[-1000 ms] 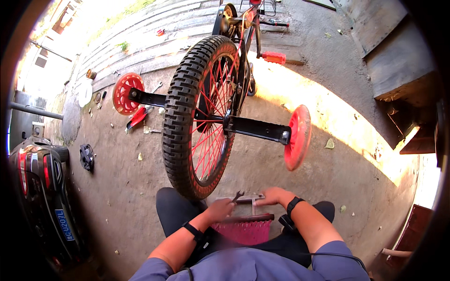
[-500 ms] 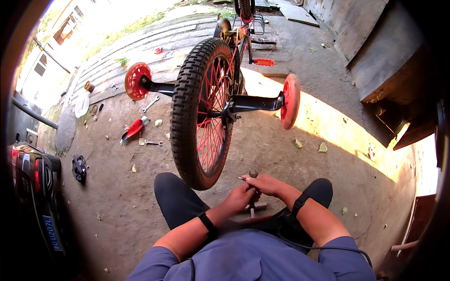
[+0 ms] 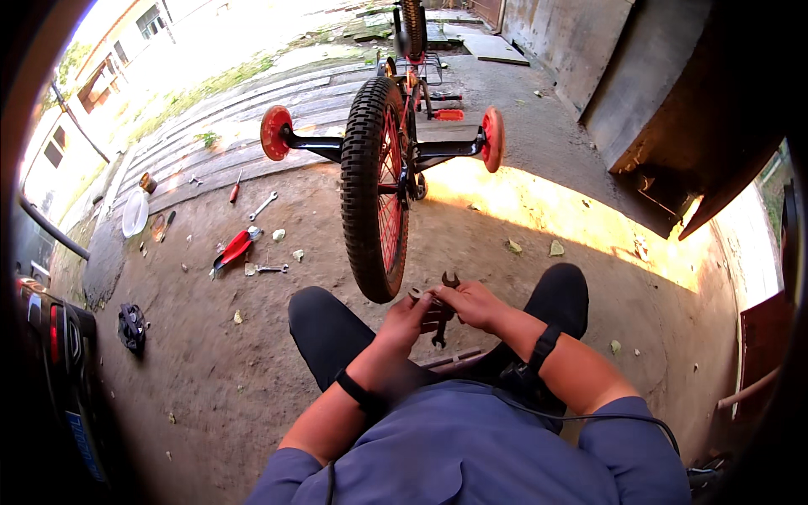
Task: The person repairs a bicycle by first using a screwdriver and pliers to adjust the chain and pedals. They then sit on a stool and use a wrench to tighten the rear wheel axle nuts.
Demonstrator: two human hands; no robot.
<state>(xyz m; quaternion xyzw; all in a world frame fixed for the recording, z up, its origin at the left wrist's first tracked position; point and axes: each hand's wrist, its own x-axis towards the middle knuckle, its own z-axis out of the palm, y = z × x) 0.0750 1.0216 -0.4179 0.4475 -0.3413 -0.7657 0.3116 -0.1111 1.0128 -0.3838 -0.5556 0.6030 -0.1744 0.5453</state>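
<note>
Both my hands meet above my lap, just in front of the bicycle tire. My right hand [image 3: 474, 305] is closed on a dark double open-end wrench [image 3: 439, 339]; one jaw sticks up by the thumb, the other hangs below the fingers. My left hand [image 3: 401, 326] is closed beside it, its fingertips close to the wrench. A small grey metal end [image 3: 415, 294] pokes out above the left hand; the rest of that piece is hidden. Before me stands an upside-down bicycle with a knobby black tire [image 3: 368, 194], red spokes and two red training wheels [image 3: 274, 132] on black brackets.
On the ground to the left lie a silver wrench [image 3: 263, 205], a smaller wrench [image 3: 272, 268], a red-handled screwdriver [image 3: 236, 187], a red and black tool [image 3: 235, 250] and a black object [image 3: 132, 327]. A dark car [image 3: 63, 353] stands at far left, metal panels [image 3: 581, 59] at right.
The view has shifted, so the bicycle appears farther off. My hands have turned the wrench: it now sits at the right hand's fingers, where earlier it stood upright in the left hand.
</note>
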